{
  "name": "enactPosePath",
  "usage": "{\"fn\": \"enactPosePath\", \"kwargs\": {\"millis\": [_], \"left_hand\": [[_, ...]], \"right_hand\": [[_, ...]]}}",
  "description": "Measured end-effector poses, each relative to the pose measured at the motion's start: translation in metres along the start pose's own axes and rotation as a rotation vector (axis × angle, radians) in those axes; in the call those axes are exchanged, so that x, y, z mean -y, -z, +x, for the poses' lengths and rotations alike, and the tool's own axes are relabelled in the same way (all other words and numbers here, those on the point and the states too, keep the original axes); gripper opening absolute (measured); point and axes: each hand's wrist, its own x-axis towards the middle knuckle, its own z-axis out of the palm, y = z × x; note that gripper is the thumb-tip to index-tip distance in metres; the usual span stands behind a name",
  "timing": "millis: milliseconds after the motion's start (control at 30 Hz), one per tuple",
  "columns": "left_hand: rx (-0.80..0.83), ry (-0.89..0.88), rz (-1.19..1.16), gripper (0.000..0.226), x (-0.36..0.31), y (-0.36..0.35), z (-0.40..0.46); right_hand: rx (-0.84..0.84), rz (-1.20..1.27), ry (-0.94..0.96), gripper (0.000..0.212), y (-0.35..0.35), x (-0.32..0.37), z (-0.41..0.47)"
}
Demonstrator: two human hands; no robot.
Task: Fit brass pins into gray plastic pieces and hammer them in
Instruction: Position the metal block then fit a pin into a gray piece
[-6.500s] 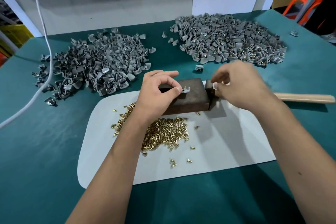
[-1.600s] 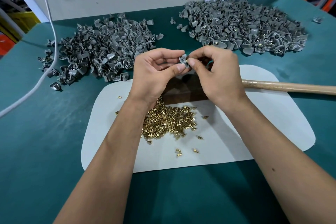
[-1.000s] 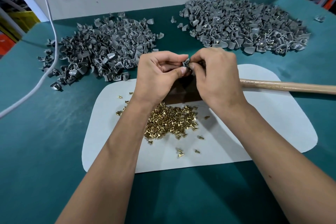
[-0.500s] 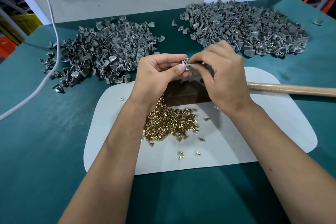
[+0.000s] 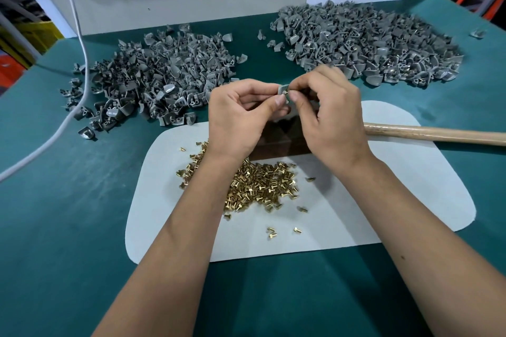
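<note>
Both hands are raised together above the dark block (image 5: pixel 276 142), meeting over its far edge. The left hand (image 5: pixel 241 117) pinches a gray piece (image 5: pixel 282 89) between thumb and curled fingers; the right hand (image 5: pixel 328 115) pinches a brass pin (image 5: pixel 286 92) against that piece with thumb and forefinger, its other fingers curled in. Only a speck of brass shows between the fingertips, so how deep the pin sits cannot be told.

The block lies on a white mat (image 5: pixel 383 200) spread over the green counter (image 5: pixel 68 227), largely hidden by the hands. Just nearer than the block, a heap of pins (image 5: pixel 262 186) rests on the mat, partly under the left forearm, with a few strays scattered toward the near edge. A wooden handle (image 5: pixel 438 135) lies across the mat's right side and runs off to the right — its head is out of sight behind the right hand.

Two heaps of gray pieces sit on the counter beyond the mat: the left heap (image 5: pixel 153 82) and the right heap (image 5: pixel 369 44), well apart. A white cable (image 5: pixel 82 63) trails down across the left heap's edge.
</note>
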Motion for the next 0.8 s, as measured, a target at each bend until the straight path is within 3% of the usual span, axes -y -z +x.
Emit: {"fn": "enactPosePath", "kwargs": {"millis": [800], "left_hand": [[-0.110,0.041,0.160,0.015,-0.002,-0.013,-0.002]], "right_hand": [[-0.050,-0.048,-0.145,0.007,-0.004,0.016,-0.002]]}}
